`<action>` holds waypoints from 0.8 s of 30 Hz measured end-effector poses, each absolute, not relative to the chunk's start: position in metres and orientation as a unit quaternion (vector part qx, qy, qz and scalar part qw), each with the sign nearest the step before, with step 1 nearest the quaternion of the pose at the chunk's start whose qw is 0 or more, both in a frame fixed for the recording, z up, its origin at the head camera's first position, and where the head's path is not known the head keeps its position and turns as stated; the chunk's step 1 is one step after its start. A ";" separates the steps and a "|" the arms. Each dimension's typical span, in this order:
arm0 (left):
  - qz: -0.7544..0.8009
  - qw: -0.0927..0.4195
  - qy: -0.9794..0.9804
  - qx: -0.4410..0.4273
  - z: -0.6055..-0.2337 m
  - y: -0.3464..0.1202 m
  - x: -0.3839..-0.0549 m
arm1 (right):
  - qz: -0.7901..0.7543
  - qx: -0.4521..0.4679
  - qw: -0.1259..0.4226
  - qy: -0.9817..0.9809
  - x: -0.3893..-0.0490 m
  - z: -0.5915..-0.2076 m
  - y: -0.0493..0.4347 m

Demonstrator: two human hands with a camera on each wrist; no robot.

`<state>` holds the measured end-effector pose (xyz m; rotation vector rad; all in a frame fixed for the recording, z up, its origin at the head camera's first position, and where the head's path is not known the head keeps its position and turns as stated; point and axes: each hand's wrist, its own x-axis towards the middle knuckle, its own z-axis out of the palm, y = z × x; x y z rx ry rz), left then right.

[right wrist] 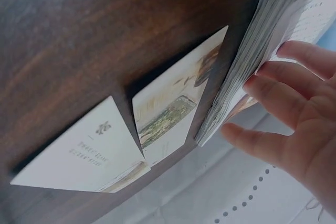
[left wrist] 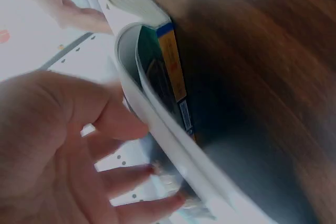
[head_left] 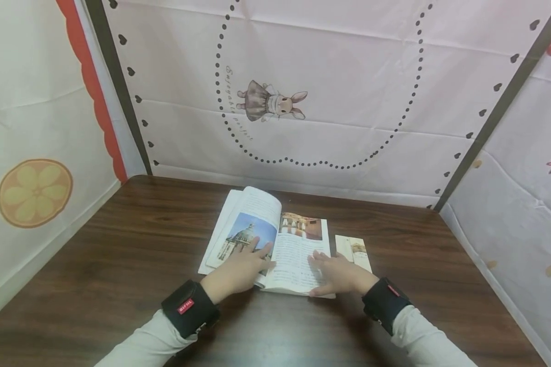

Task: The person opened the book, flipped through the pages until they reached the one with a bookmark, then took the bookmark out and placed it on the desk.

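Note:
A thick paperback book (head_left: 296, 257) lies spread open on the brown table, with a domed-building photo (head_left: 252, 229) on its left page and print below a picture on its right. My left hand (head_left: 239, 269) rests on the left page, fingers spread over the photo. In the left wrist view, that hand (left wrist: 79, 145) is beside curved pages above the book's spine (left wrist: 173, 59). On the right page's outer edge lies my right hand (head_left: 342, 275), its fingers apart and extended. The right wrist view shows its fingertips against the page block's edge.
Right of the book lie two printed cards, one with a green landscape picture (right wrist: 170, 119) and one mostly white (right wrist: 89, 153). My right hand partly covers them in the head view. Patterned cloth walls (head_left: 349, 102) surround the wooden table (head_left: 119, 244).

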<state>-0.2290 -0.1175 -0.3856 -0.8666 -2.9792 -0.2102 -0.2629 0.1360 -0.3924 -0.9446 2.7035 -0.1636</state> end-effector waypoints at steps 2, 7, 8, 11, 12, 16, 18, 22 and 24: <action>-0.086 0.007 -0.960 -0.267 -0.387 -0.115 -0.230 | -0.053 -0.325 0.139 0.934 -0.262 -0.393 0.134; -0.104 0.061 -0.953 -0.279 -0.392 -0.113 -0.239 | -0.052 -0.325 0.153 0.932 -0.261 -0.392 0.133; -0.108 0.066 -0.950 -0.284 -0.392 -0.113 -0.240 | -0.058 -0.332 0.152 0.929 -0.262 -0.392 0.135; -0.118 0.065 -0.947 -0.292 -0.394 -0.111 -0.241 | -0.084 -0.378 0.136 0.912 -0.264 -0.390 0.142; -0.122 0.062 -0.947 -0.291 -0.394 -0.110 -0.241 | -0.093 -0.397 0.122 0.905 -0.264 -0.390 0.144; -0.124 0.052 -0.952 -0.274 -0.393 -0.108 -0.239 | -0.061 -0.467 0.008 0.882 -0.265 -0.390 0.146; -0.119 0.046 -0.957 -0.262 -0.392 -0.106 -0.239 | -0.033 -0.466 -0.052 0.882 -0.262 -0.388 0.142; -0.117 0.038 -0.962 -0.245 -0.393 -0.101 -0.240 | -0.011 -0.459 -0.170 0.872 -0.259 -0.380 0.134; -0.122 0.044 -0.961 -0.245 -0.392 -0.098 -0.239 | -0.020 -0.466 -0.231 0.854 -0.259 -0.374 0.131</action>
